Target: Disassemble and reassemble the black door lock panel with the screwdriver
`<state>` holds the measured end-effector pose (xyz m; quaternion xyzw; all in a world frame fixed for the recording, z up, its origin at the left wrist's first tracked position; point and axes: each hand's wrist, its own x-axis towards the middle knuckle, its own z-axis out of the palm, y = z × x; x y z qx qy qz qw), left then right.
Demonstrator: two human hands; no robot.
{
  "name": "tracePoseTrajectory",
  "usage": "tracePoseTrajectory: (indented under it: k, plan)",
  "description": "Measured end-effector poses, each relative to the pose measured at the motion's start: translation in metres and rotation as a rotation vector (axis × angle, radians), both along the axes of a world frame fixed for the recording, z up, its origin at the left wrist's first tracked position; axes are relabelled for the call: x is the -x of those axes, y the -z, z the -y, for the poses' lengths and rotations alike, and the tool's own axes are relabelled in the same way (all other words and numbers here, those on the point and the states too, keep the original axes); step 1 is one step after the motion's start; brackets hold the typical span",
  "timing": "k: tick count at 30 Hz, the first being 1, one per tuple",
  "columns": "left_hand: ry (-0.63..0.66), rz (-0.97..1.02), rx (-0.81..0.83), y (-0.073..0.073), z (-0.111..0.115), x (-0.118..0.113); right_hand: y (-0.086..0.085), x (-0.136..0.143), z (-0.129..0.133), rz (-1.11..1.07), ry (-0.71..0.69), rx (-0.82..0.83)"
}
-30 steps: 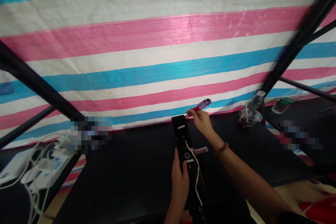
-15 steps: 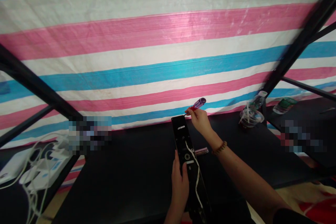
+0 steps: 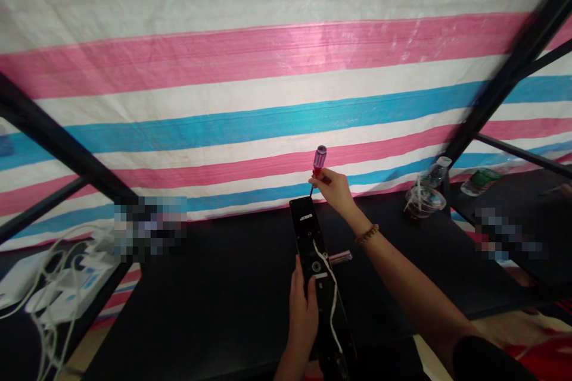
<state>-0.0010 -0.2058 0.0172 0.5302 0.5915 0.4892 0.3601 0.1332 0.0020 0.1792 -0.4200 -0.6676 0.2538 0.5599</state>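
Observation:
A long black panel (image 3: 305, 227), like the body of an electronic door lock, lies tilted over the front of the black table. White cable (image 3: 333, 297) runs down along its face from a hole near the middle. Wrapped round the panel's left edge, my left hand (image 3: 304, 306) grips it, thumb on the face. My right hand (image 3: 333, 187) pinches a screwdriver (image 3: 319, 158) with a purple and red handle. Its shaft points down at the panel's top end; whether the tip touches is too small to tell. Beside the panel's right edge lies a pinkish, clear-handled object (image 3: 341, 258).
Striped sheeting (image 3: 250, 95) hangs behind the black table (image 3: 214, 286). White power strips and cables (image 3: 67, 286) are at the left. A lidded plastic cup (image 3: 424, 202) and a clear bottle (image 3: 437, 171) stand at the right, with another green-labelled bottle (image 3: 480, 180) beyond the black post.
The screwdriver has swung from leaning right to nearly upright, and my right hand has shifted slightly left. My left hand keeps its hold on the panel.

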Motion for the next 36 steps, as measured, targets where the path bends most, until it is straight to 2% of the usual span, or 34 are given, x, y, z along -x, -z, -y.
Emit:
tracePoseTrajectory:
  k: [5,12,18,25,31,36]
  plan:
    - [-0.011,0.002,-0.003,0.002,-0.001,0.0,0.002,0.005,0.005,0.009,-0.156,0.025]
    - [-0.009,0.018,0.016,-0.003,0.0,-0.001,0.007,0.015,0.004,-0.138,-0.015,0.072]
    - [-0.028,0.038,0.018,-0.002,0.001,-0.001,0.005,0.017,0.005,-0.069,-0.138,0.045]
    - [-0.032,0.049,0.005,-0.005,0.002,-0.001,0.008,0.021,0.005,-0.154,-0.015,0.066]
    - [-0.055,0.061,-0.008,-0.006,0.002,-0.002,0.007,0.018,0.006,-0.043,-0.069,0.023]
    - [-0.041,0.067,0.017,-0.007,0.001,-0.002,0.011,0.021,0.004,-0.078,0.042,0.05]
